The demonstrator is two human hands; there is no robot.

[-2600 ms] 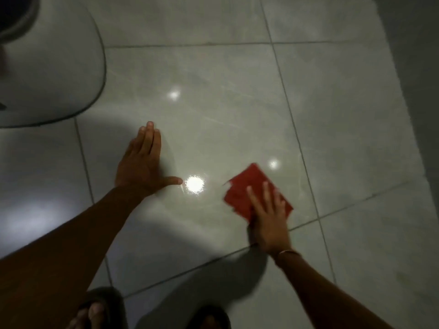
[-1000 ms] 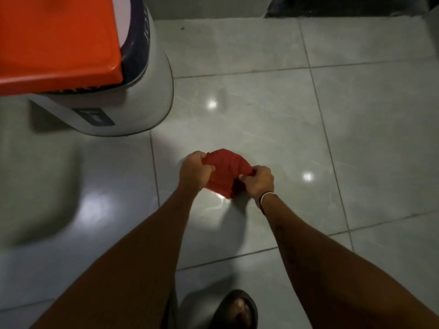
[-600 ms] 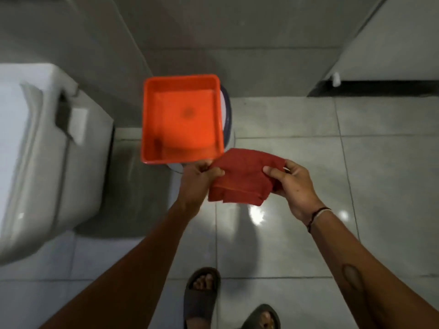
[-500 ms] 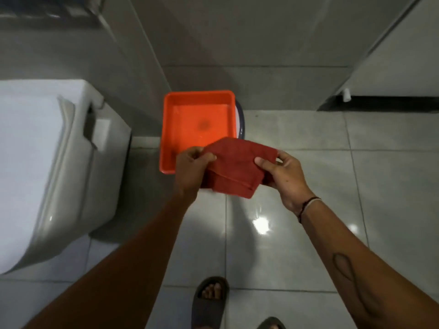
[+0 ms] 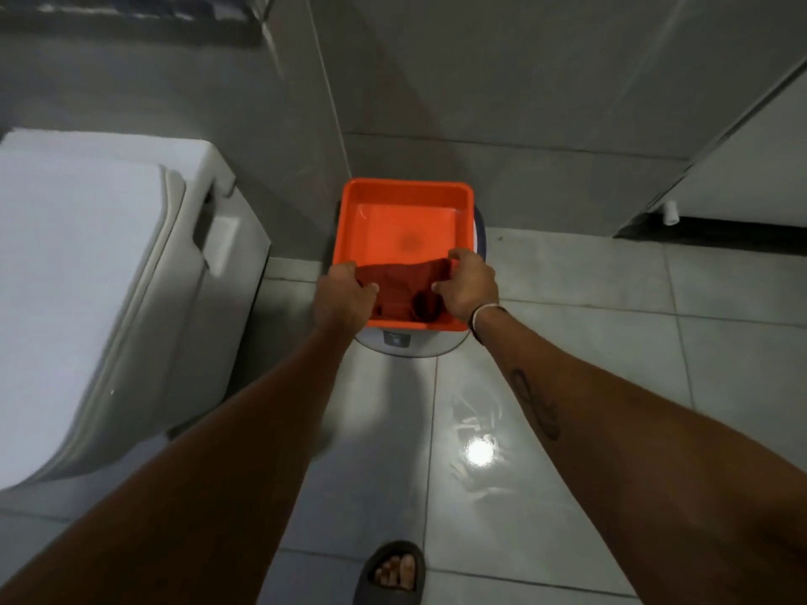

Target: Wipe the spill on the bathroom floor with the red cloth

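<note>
Item: red cloth, held stretched between our two hands over the near end of the orange tray, its lower folds sagging onto the tray floor. Left hand: grip clamped on the cloth's left edge, thumb over the top. Right hand: grip clamped on the right edge, fingers curled over the far hem. Tray: rests on a white bin, just beside the toilet. Floor: glossy tiles; a wet-looking patch shows around the lamp glare between our forearms, so we judge the wiping possibly unfinished. Handling note: we judge the step to be setting the cloth down in the tray; we lower both edges together, keep the cloth inside the rim so drips stay contained, and avoid pressing the near rim, which could tip the tray.
</note>
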